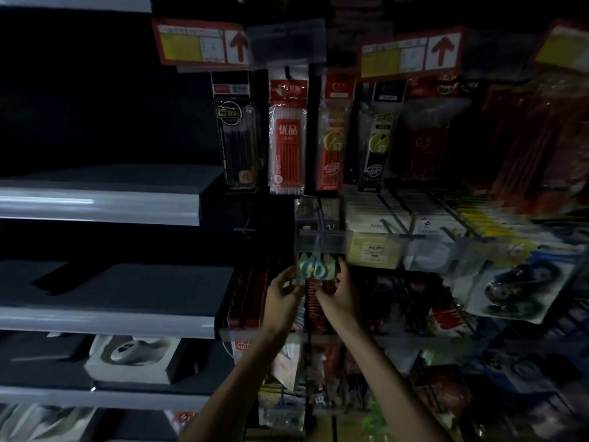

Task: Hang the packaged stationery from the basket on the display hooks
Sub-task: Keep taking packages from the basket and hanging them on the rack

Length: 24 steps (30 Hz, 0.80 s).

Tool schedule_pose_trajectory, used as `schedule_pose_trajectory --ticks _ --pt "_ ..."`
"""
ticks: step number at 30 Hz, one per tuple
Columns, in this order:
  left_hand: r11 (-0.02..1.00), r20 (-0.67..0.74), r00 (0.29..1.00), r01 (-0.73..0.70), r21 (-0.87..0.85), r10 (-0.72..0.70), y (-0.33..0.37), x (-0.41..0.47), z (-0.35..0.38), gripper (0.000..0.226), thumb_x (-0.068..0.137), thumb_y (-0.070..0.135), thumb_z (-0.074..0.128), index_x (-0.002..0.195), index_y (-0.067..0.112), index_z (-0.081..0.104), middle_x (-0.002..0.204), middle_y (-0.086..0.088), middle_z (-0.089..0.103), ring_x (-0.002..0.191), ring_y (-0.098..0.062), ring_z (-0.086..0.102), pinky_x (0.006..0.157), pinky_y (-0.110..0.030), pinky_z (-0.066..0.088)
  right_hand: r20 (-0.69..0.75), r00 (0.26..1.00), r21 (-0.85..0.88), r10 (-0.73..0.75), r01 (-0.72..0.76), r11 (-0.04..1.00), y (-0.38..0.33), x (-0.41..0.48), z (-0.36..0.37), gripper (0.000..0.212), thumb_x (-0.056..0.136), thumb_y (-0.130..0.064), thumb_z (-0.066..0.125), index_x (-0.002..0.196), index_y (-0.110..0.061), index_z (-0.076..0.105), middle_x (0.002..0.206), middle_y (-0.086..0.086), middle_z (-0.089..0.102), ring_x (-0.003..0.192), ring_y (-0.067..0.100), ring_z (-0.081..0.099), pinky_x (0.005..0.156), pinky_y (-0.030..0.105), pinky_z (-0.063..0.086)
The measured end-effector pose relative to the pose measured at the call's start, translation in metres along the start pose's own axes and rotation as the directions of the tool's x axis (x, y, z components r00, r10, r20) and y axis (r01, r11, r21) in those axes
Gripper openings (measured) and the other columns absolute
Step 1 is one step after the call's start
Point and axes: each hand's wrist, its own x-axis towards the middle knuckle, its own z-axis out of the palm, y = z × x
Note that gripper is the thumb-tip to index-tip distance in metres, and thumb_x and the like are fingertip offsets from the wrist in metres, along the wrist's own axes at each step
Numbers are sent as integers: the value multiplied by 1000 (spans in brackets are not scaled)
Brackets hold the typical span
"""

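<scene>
I see the left hand (282,293) and right hand (339,298) pinching the scissors pack (315,270) by its sides, its top behind a clear tag (320,242).

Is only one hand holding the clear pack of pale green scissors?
No, the left hand and right hand both pinch the clear pack of pale green scissors.

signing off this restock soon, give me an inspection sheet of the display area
surface: grey shop shelves at left, dimly lit
job's things: clear packet of mint-green scissors held up at a clear-tagged display hook; basket not seen
clutter: white boxed item on a lower shelf
hands: left hand and right hand each pinch a side of the packet
cables: nothing seen
surroundings: red pen pack hanging above, red arrow price sign
</scene>
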Motion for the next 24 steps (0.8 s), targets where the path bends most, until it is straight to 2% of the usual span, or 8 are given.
schedule_pose_trajectory --ticks 6,10,12,15,17,20,22,24 --pt "999 2 1000 26 34 -26 -6 3 -2 48 101 -2 61 147 10 54 135 -4 66 117 -5 65 87 -19 58 -9 1000 -1 -9 9 1000 -7 0 -3 80 87 -10 76 155 -24 36 137 1 59 126 18 58 105 36 50" --pt "999 14 1000 20 48 -21 -5 2 -3 46 102 1 62 146 11 55 135 -3 67 114 -4 68 87 -19 59 -13 1000 -19 16 -16 1000 -9 0 -5 80 89 -10 75 157 -21 35 146 6 54 135 21 53 109 37 47" --pt "998 23 1000 8 55 -9 -5 -1 -5 46 102 8 65 147 14 55 137 -5 67 114 -7 69 88 -23 59 -26 999 -46 31 -32 998 -11 -3 -8 81 90 -13 75 158 -22 33 150 8 50 139 23 49 110 37 44" --pt "995 59 998 -21 97 15 -6 -13 -15 45 103 21 68 145 26 55 143 -1 63 122 -13 67 100 -35 59 -49 999 -94 21 -25 995 -15 -21 -13 77 93 -17 74 158 -23 33 153 7 47 141 23 46 112 39 43" --pt "987 87 995 -57 149 44 -8 -27 -24 42 102 31 69 142 34 57 143 3 63 126 -13 66 103 -43 58 -41 999 -113 -10 6 994 -18 -40 -17 72 94 -12 71 157 -21 36 152 5 48 141 22 46 110 33 42" --pt "969 91 991 -113 221 95 -8 -51 -37 37 103 31 67 131 51 55 141 8 62 124 -8 64 101 -41 59 -20 997 -147 -72 68 987 -22 -68 -24 63 96 -8 68 153 -19 43 149 1 51 139 17 48 104 20 37" --pt "950 67 990 -142 279 128 -6 -68 -47 34 102 36 65 132 48 56 137 10 61 121 -5 64 101 -39 58 4 994 -184 -113 112 977 -25 -84 -29 58 97 -14 68 150 -23 47 148 -4 53 136 10 49 101 14 38" --pt "916 57 984 -177 360 168 -4 -88 -59 39 99 45 61 138 39 58 135 11 61 118 -2 64 99 -37 59 46 990 -224 -137 143 964 -26 -101 -35 55 98 -25 67 149 -29 48 148 -10 53 135 5 48 103 17 42"
